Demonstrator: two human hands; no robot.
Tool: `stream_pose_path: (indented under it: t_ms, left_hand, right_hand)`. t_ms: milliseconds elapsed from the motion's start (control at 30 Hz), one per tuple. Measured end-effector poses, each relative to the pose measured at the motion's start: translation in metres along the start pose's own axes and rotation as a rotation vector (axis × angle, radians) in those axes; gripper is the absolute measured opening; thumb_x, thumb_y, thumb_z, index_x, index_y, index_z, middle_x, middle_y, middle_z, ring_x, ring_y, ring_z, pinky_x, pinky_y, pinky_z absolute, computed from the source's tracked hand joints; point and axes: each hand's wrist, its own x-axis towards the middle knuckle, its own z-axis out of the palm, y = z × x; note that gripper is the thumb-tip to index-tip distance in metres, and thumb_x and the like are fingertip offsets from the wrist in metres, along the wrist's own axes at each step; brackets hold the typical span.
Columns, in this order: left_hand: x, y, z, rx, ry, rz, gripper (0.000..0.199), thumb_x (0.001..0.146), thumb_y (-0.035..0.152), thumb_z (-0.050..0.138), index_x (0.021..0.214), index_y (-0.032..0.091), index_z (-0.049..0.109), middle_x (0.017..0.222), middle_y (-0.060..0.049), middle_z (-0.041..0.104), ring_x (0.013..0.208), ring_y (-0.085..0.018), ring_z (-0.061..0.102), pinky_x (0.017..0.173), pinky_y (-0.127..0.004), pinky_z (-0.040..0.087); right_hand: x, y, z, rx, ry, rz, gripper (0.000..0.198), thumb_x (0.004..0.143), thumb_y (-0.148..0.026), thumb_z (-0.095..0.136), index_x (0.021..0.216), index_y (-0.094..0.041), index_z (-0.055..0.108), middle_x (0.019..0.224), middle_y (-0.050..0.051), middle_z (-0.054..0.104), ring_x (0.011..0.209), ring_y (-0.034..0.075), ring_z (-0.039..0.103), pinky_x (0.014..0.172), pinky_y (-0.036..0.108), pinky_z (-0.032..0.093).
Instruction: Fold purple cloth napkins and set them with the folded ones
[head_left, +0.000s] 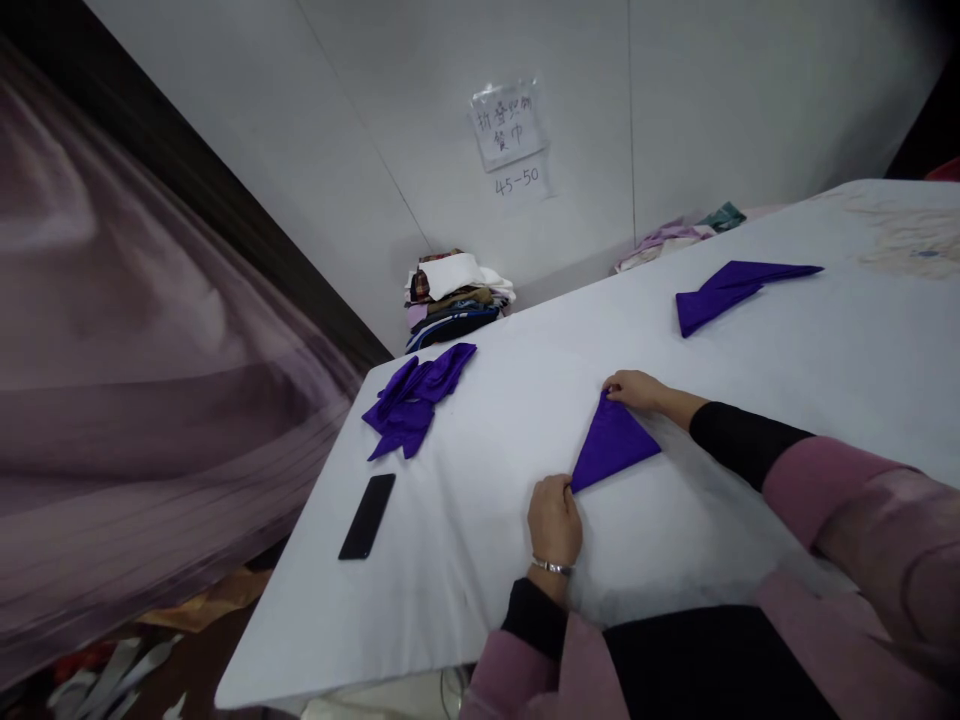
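A purple cloth napkin (pixel 615 442), folded into a triangle, lies on the white-covered table (pixel 480 560). My left hand (pixel 555 520) is closed on its near-left corner, with a metal bracelet on the wrist. At the far corner, my right hand (pixel 634 389) pinches the same napkin between thumb and fingers. The third corner points right along the tabletop, with no hand on it. Farther right rests another folded purple napkin (pixel 731 293). Toward the left edge sits a crumpled heap of purple napkins (pixel 416 395).
A black phone (pixel 367 517) lies near the table's left edge. Behind the table stand a stack of folded cloths (pixel 456 300) and a pile of pink and green fabric (pixel 667 240). Handwritten paper signs (pixel 508 125) hang on the wall. A pinkish curtain (pixel 150 380) fills the left side.
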Motion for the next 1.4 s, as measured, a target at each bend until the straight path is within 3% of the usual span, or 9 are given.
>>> stream_pose_path:
  t_ms: [133,333,500,633,700,933,1100,1233,1400]
  left_hand:
    - [0.013,-0.015,-0.008,0.060,0.019,0.009,0.024,0.085,0.006,0.043,0.094,0.019,0.062,0.091,-0.003,0.066,0.091,-0.018,0.058,0.084,-0.032,0.047]
    - [0.034,-0.033,-0.023,0.069,0.067,-0.034,0.029,0.083,0.003,0.044,0.096,0.021,0.061,0.098,-0.002,0.067,0.097,-0.015,0.057,0.089,-0.029,0.046]
    - [0.036,0.006,-0.017,0.043,0.115,0.083,0.023,0.086,0.012,0.047,0.103,0.021,0.060,0.109,-0.003,0.064,0.106,-0.016,0.054,0.097,-0.033,0.042]
    - [0.030,0.056,0.006,0.058,-0.072,0.329,0.027,0.088,0.029,0.051,0.113,0.025,0.058,0.125,-0.002,0.059,0.119,-0.018,0.049,0.103,-0.037,0.039]
    - [0.028,0.071,0.018,0.132,-0.123,0.364,0.037,0.088,0.039,0.050,0.124,0.031,0.052,0.137,0.000,0.051,0.130,-0.020,0.040,0.108,-0.042,0.034]
    - [0.023,0.073,0.040,0.277,-0.208,0.310,0.065,0.084,0.065,0.040,0.141,0.036,0.032,0.147,0.003,0.038,0.139,-0.022,0.026,0.114,-0.045,0.022]
    - [0.021,0.069,0.046,0.276,-0.202,0.331,0.071,0.084,0.065,0.038,0.143,0.024,0.034,0.149,-0.006,0.035,0.139,-0.024,0.024,0.115,-0.045,0.020]
    - [0.023,0.069,0.045,0.272,-0.207,0.320,0.070,0.084,0.065,0.039,0.144,0.030,0.030,0.149,-0.001,0.034,0.140,-0.022,0.023,0.115,-0.044,0.020]
    - [0.024,0.070,0.039,0.285,-0.227,0.301,0.069,0.083,0.066,0.038,0.144,0.037,0.026,0.149,0.006,0.034,0.141,-0.021,0.021,0.115,-0.043,0.021]
  right_hand:
    - [-0.005,0.006,-0.003,0.001,-0.050,-0.020,0.016,0.074,-0.023,0.063,0.088,-0.017,0.070,0.089,0.007,0.069,0.082,0.019,0.059,0.071,0.025,0.040]
    - [-0.022,0.016,-0.004,0.014,-0.086,-0.010,0.021,0.072,-0.029,0.062,0.087,-0.018,0.070,0.087,0.006,0.069,0.080,0.021,0.061,0.067,0.028,0.042]
    - [-0.019,0.018,-0.003,0.040,-0.091,-0.044,0.032,0.071,-0.031,0.061,0.100,-0.019,0.069,0.086,0.004,0.070,0.076,0.018,0.062,0.067,0.027,0.043]
    - [-0.015,0.023,-0.003,0.054,-0.110,-0.075,0.026,0.072,-0.031,0.058,0.092,-0.020,0.071,0.079,0.002,0.070,0.072,0.017,0.062,0.066,0.026,0.043]
    - [-0.013,0.026,-0.002,0.057,-0.114,-0.081,0.025,0.073,-0.031,0.057,0.090,-0.020,0.072,0.077,0.002,0.070,0.072,0.018,0.062,0.067,0.027,0.044]
    - [-0.007,0.030,-0.001,0.064,-0.108,-0.087,0.017,0.075,-0.029,0.057,0.081,-0.021,0.071,0.078,0.003,0.072,0.073,0.018,0.063,0.069,0.029,0.044]
    - [-0.008,0.027,0.005,0.042,-0.024,-0.043,0.016,0.074,-0.031,0.060,0.078,-0.021,0.071,0.078,0.005,0.071,0.074,0.020,0.062,0.067,0.031,0.044]
    - [-0.014,0.025,0.008,0.028,0.093,-0.008,0.015,0.075,-0.031,0.059,0.077,-0.021,0.070,0.079,0.006,0.071,0.075,0.022,0.062,0.066,0.033,0.045]
    - [-0.030,0.012,0.008,0.072,0.293,-0.025,0.035,0.086,-0.036,0.045,0.109,-0.017,0.063,0.108,0.010,0.067,0.096,0.022,0.061,0.081,0.034,0.048]
